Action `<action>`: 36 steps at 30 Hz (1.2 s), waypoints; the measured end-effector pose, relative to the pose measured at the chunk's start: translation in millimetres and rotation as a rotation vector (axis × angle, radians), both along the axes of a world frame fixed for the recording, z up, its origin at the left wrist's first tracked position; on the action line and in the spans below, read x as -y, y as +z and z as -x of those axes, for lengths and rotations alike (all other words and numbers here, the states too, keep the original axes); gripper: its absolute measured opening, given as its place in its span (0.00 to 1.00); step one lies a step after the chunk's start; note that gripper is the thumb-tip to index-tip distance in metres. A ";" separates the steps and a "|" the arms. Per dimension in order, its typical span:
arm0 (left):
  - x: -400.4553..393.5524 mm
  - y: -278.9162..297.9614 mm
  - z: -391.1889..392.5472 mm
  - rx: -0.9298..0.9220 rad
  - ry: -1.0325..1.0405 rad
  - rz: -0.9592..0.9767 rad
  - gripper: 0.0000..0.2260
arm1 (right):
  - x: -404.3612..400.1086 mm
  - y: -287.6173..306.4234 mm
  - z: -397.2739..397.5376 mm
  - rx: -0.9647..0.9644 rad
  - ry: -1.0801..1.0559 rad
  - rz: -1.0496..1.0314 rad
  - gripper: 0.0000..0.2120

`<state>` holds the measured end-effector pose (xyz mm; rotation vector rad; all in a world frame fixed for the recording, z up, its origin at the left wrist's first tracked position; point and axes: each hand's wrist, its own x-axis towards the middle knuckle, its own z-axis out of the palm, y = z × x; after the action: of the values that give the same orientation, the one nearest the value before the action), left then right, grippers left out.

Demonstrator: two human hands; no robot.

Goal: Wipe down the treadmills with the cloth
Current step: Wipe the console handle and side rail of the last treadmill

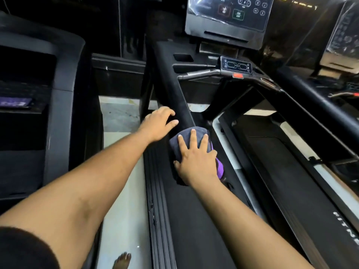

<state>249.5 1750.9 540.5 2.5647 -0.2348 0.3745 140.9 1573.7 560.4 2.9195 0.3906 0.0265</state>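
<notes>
The right hand lay flat, fingers straight and spread, pressing the cloth onto the sloping black rail of the middle treadmill. The cloth was grey with a purple edge showing under the palm. The left hand rested just above it on the same rail, fingers loosely bent, gripping nothing. Judging by this, wiping was under way on one rail only. Whether the lower stretch was already clean could not be told. The console, the far rail and belt looked untouched, as did the neighbour treadmill on the left, so most of the job seemed left.
</notes>
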 end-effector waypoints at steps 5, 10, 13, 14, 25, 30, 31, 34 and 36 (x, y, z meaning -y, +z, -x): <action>-12.6 -29.5 -33.0 -0.123 -0.201 -0.161 0.26 | 10.5 -17.3 35.5 -0.004 0.125 0.187 0.35; -28.5 -33.7 -50.5 -0.069 -0.294 -0.200 0.26 | 2.0 -26.3 32.6 0.053 0.223 0.413 0.33; -34.7 -41.0 -49.3 -0.094 -0.298 -0.219 0.26 | -55.8 -40.2 -4.3 -0.090 0.266 0.796 0.31; -35.2 -45.2 -47.0 -0.106 -0.312 -0.234 0.26 | -68.1 -46.4 -8.4 -0.134 0.253 0.885 0.31; -42.3 -43.1 -49.1 -0.130 -0.294 -0.228 0.26 | -9.0 1.5 -3.0 -0.081 -0.015 0.085 0.31; -36.6 -29.1 -64.5 -0.141 -0.252 -0.266 0.25 | -35.4 5.6 -62.6 -0.099 -0.001 0.060 0.31; -30.0 -31.1 -63.4 -0.143 -0.261 -0.269 0.26 | -25.2 4.7 -51.6 -0.099 0.015 0.087 0.33; -24.7 -35.5 -65.0 -0.133 -0.278 -0.260 0.26 | 10.7 9.2 3.5 -0.190 0.042 0.096 0.36; -34.4 -35.8 -73.1 -0.105 -0.285 -0.256 0.26 | 19.3 12.9 17.8 -0.238 0.034 0.050 0.35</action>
<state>322.6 1785.3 504.7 2.7358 -0.6363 0.1076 123.2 1554.5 573.3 2.8734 0.4702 -0.3230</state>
